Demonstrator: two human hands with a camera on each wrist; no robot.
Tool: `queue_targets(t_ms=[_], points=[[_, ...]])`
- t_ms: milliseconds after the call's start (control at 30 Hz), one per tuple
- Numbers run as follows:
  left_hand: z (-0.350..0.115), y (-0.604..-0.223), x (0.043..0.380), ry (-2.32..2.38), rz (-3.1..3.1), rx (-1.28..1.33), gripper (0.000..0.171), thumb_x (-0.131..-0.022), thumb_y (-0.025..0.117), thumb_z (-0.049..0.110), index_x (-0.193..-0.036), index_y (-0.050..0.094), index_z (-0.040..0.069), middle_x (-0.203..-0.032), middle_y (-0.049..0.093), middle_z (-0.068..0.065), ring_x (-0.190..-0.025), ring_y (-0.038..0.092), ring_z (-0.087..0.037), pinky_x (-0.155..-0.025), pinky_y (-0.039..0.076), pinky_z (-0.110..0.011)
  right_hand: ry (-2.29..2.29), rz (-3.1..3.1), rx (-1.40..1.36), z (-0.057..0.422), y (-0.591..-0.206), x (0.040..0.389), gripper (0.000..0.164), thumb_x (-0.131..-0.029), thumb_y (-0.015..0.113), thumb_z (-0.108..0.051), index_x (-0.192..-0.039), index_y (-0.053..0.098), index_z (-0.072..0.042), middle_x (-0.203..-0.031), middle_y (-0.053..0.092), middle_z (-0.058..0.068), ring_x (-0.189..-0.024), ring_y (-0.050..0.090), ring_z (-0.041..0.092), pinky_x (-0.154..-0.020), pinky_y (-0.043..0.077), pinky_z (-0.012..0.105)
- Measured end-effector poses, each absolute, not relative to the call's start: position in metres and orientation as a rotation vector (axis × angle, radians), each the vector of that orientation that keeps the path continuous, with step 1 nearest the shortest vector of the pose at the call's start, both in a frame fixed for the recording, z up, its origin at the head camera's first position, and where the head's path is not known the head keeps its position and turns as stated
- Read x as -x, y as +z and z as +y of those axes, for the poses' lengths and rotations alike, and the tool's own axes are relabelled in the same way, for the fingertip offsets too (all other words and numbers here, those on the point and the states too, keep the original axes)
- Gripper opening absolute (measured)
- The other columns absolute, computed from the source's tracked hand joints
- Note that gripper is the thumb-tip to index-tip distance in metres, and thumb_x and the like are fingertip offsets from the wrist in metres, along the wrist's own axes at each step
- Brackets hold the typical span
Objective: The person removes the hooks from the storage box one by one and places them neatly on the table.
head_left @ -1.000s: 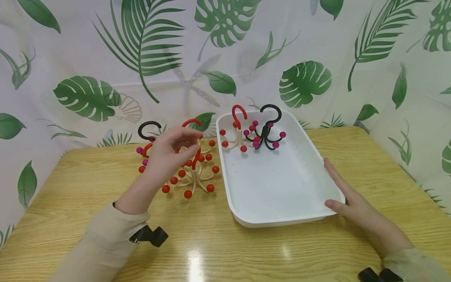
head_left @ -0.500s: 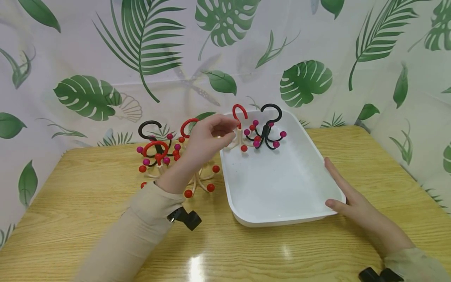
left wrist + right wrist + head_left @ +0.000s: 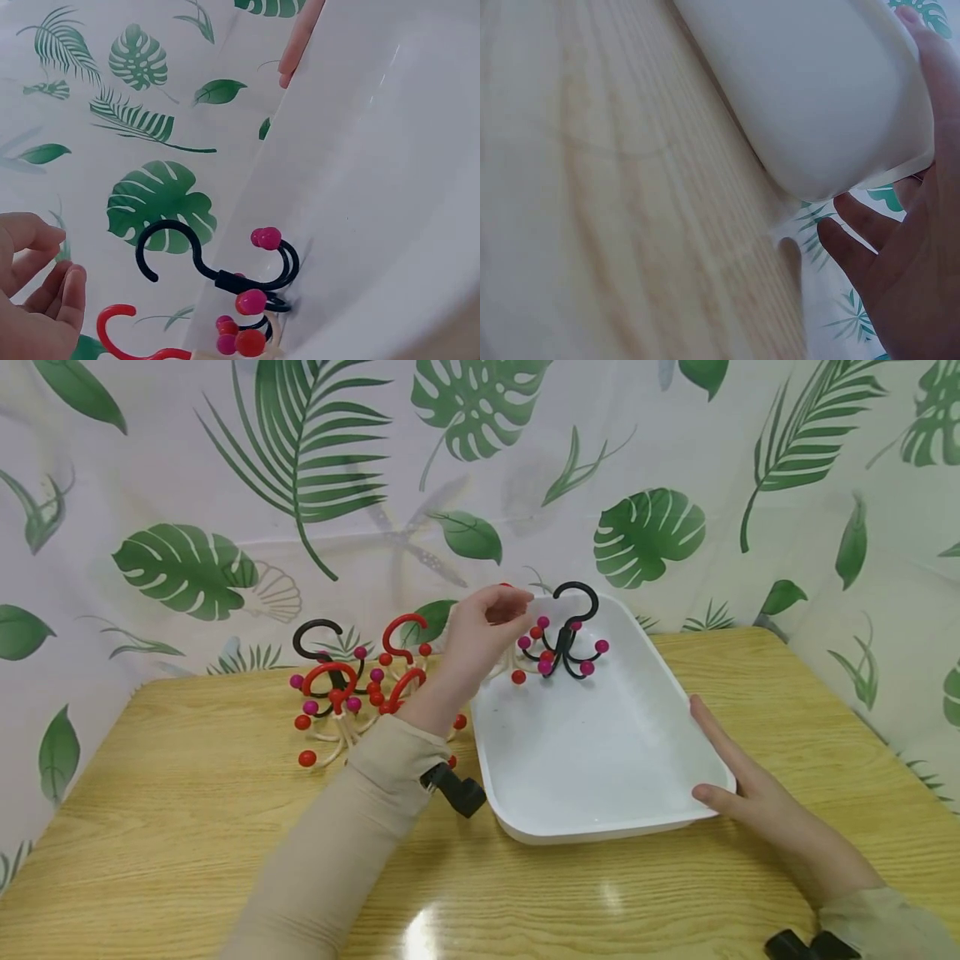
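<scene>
My left hand (image 3: 486, 631) hovers over the far left corner of a white tray (image 3: 600, 831). It is beside the red hook of a cream multi-arm hanger (image 3: 150, 349) with red ball tips. In the left wrist view its fingers are loosely bent, with nothing between them. A black multi-arm hanger (image 3: 564, 647) with magenta ball tips stands in the tray next to the cream one, which my hand mostly covers in the head view. My right hand (image 3: 757, 793) holds the tray's near right corner, thumb over the rim (image 3: 716, 777) and fingers along the outer wall.
Left of the tray, a black hanger (image 3: 318, 652) and several cream hangers (image 3: 341, 727) with red hooks stand close together on the wooden table (image 3: 187, 818), partly behind my left forearm. A leaf-print cloth (image 3: 525, 485) hangs behind the table.
My left hand has moved right, from above the hangers on the table to the tray's far left corner. My right hand and the tray have stayed put.
</scene>
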State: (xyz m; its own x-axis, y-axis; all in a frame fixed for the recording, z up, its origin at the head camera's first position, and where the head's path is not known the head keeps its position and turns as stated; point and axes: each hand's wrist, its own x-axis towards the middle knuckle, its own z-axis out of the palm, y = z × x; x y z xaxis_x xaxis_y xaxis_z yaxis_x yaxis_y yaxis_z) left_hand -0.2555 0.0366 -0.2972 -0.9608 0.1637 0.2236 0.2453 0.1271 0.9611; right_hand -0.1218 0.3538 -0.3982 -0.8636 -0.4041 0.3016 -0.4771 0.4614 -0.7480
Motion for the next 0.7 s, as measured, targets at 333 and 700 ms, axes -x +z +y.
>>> queue_targets(t_ms=[333, 700], points=[[0.05, -0.307, 0.272, -2.087, -2.297, 0.188, 0.027, -0.088, 0.07, 0.011, -0.115, 0.066, 0.012, -0.11, 0.059, -0.003, -0.1, 0.052, -0.015, -0.081, 0.05, -0.02, 1.389, -2.616, -0.787, 0.353, -0.397, 0.121, 0.09, -0.085, 0.059, 0.008, -0.154, 0.005, -0.012, -0.16, -0.002, 0.01, -0.143, 0.0, 0.003, -0.104, 0.011, 0.006], [0.058, -0.315, 0.284, -2.144, -2.363, 0.109, 0.034, -0.089, 0.068, 0.014, -0.122, 0.062, 0.019, -0.122, 0.056, 0.002, -0.111, 0.05, -0.014, -0.088, 0.049, -0.024, 1.36, -2.602, -0.794, 0.352, -0.398, 0.122, 0.091, -0.083, 0.061, 0.007, -0.154, 0.007, -0.01, -0.16, 0.0, 0.008, -0.143, 0.002, 0.003, -0.105, 0.011, 0.007]])
